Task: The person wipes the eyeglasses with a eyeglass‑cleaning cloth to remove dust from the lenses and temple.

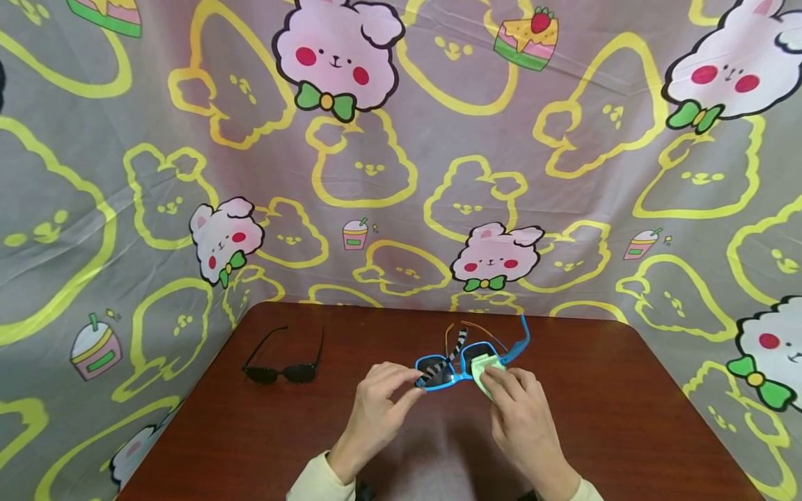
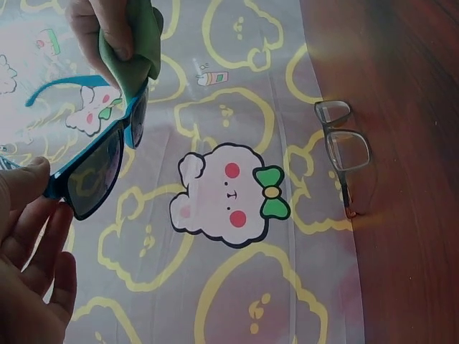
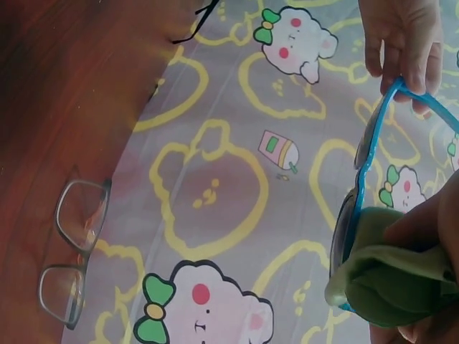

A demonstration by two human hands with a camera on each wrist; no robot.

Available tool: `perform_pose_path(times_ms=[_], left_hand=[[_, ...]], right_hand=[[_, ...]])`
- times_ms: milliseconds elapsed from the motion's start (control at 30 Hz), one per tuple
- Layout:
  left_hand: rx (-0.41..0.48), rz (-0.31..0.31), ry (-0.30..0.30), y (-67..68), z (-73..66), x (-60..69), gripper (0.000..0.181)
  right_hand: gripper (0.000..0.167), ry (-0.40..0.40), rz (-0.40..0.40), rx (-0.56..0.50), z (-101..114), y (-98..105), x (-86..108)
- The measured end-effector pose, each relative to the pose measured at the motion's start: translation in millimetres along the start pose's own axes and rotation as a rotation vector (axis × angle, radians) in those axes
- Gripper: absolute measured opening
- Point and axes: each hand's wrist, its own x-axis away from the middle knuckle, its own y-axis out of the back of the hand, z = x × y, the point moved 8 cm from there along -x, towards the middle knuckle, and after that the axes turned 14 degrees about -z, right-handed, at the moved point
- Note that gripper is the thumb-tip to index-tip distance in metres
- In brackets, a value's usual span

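Blue-framed sunglasses (image 1: 462, 376) with dark lenses are held up above the brown table. My left hand (image 1: 383, 410) pinches their left corner between thumb and fingers, beside a striped temple arm (image 1: 454, 351). In my right hand (image 1: 525, 417) a pale green cloth (image 1: 485, 370) is pinched over the right lens. The right wrist view shows the folded cloth (image 3: 391, 276) wrapped round that lens, with the blue frame (image 3: 364, 175) running up to the left hand (image 3: 407, 43). Part of the right-hand lens is hidden by the cloth.
Black sunglasses (image 1: 282, 374) lie on the table (image 1: 207, 417) at the left. Clear-lens glasses (image 2: 349, 150) rest on the table beyond the held pair, their brown arms (image 1: 484, 328) showing behind it. A patterned curtain (image 1: 401, 174) hangs behind and along both sides.
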Motion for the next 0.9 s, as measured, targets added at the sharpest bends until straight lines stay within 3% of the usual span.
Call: perform_pose_path(times_ms=[300,500,667,900], left_hand=[[-0.041,-0.019,0.011,-0.8,0.2,0.6,0.021],[-0.048,-0.022,0.049,0.1,2.9,1.0,0.022],[-0.032,-0.019,0.027,-2.6,0.6,1.8,0.022],[-0.021,0.003,0.001,-7.1,-1.7,4.0,0.022]], right_hand=[[0.037,0.056,-0.003,-0.052,6,-3,-2.3],[0.039,-0.009,0.088,0.028,-5,-6,1.0],[0.036,-0.049,0.131,0.051,-10,-8,2.8],[0.037,-0.026,0.067,0.039,-8,-8,-0.5]])
